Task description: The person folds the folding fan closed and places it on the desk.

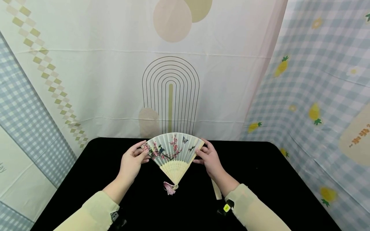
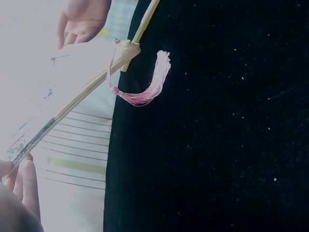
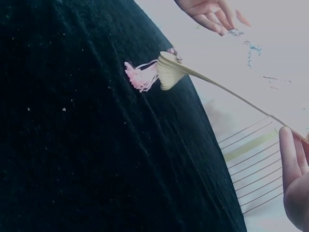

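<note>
A folding fan [image 1: 170, 149] is spread wide, its pale leaf printed with pink blossoms, branches, a bird and butterflies. Its bamboo ribs [image 1: 175, 170] meet at a pivot at the bottom, where a pink tassel [image 1: 169, 188] hangs. My left hand [image 1: 133, 160] pinches the upper left end of the fan between thumb and fingers. On the other side my right hand [image 1: 209, 158] pinches the upper right edge. In the left wrist view the tassel [image 2: 149, 87] dangles from the pivot. Ribs [image 3: 170, 71] bunch together at the pivot in the right wrist view.
A black-covered table [image 1: 254, 179] lies under the hands. A pale flat strip [image 1: 216, 190] rests on it beside my right forearm, partly hidden. Behind the table hangs a white printed curtain [image 1: 115, 83], with a blue checked cloth [image 1: 303, 80] at the right.
</note>
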Available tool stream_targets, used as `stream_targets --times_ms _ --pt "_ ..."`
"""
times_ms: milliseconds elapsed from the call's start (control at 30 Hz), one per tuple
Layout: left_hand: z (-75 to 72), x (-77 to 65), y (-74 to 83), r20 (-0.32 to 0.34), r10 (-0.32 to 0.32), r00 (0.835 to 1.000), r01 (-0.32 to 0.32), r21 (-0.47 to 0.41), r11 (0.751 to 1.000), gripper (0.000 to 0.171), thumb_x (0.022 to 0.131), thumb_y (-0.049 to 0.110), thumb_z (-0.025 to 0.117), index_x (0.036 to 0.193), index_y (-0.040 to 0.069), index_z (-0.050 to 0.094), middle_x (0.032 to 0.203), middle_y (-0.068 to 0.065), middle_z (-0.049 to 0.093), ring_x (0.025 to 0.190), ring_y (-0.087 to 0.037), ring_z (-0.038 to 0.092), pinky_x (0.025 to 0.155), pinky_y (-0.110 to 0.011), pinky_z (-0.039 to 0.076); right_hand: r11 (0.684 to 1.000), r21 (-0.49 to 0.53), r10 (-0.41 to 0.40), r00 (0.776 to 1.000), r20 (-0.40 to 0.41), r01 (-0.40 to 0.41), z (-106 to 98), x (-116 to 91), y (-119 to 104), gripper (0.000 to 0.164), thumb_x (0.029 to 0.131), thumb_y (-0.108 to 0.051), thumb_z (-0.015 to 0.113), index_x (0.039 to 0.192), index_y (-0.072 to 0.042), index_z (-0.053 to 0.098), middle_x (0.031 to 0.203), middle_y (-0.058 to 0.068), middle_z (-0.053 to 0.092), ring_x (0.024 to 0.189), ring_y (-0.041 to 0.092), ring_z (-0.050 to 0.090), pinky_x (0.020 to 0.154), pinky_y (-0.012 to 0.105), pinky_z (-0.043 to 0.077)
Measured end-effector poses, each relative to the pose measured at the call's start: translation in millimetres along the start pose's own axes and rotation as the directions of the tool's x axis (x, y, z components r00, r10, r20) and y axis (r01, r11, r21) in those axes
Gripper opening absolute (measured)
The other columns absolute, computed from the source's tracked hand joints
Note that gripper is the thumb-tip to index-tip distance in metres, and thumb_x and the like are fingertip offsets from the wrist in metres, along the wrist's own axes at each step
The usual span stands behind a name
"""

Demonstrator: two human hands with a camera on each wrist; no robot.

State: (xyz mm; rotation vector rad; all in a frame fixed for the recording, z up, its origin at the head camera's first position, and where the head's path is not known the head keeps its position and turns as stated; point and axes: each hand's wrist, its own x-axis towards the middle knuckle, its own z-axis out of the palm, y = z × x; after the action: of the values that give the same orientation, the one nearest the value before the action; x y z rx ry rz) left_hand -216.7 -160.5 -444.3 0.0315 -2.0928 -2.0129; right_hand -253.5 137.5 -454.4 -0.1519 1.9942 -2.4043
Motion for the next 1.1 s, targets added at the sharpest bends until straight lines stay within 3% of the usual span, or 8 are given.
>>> stream_targets --times_ms 200,633,1100 --pt "0.7 0.6 1.0 -0.001 0.006 1.0 -0.006 -0.005 1.0 0.043 0.096 0.002 0.064 0.137 0.013 0.06 0.089 -0.012 0.066 0.074 -0.015 0.07 0.072 -0.031 0.062 1.0 -0.017 0.012 1.0 0.003 -0.012 1.8 -1.4 1.4 0.054 0.095 0.003 0.061 0.144 -0.009 0.042 0.122 0.021 0.062 0.093 0.021 0.068 0.063 0.032 0.061" --pt "4.4 -2.2 1.1 -0.04 -0.006 0.999 0.004 -0.039 0.999 0.042 0.095 0.001 0.064 0.136 0.012 0.06 0.093 -0.013 0.068 0.074 -0.016 0.07 0.071 -0.03 0.062 1.0 -0.002 -0.011 1.0 0.013 0.011 9.0 -9.7 5.6 0.076 0.094 0.003 0.063 0.155 -0.025 0.029 0.12 0.022 0.066 0.096 0.033 0.07 0.065 0.038 0.062" --pt "8.3 -4.4 6.0 -0.034 -0.019 0.999 0.016 -0.071 0.997 0.044 0.095 0.0 0.064 0.137 0.01 0.059 0.093 -0.013 0.067 0.077 -0.021 0.071 0.07 -0.03 0.061 1.0 -0.011 -0.007 0.995 0.095 0.008 17.3 -17.8 14.5 0.086 0.092 0.005 0.064 0.16 -0.025 0.019 0.12 0.023 0.064 0.087 0.024 0.071 0.064 0.04 0.062"
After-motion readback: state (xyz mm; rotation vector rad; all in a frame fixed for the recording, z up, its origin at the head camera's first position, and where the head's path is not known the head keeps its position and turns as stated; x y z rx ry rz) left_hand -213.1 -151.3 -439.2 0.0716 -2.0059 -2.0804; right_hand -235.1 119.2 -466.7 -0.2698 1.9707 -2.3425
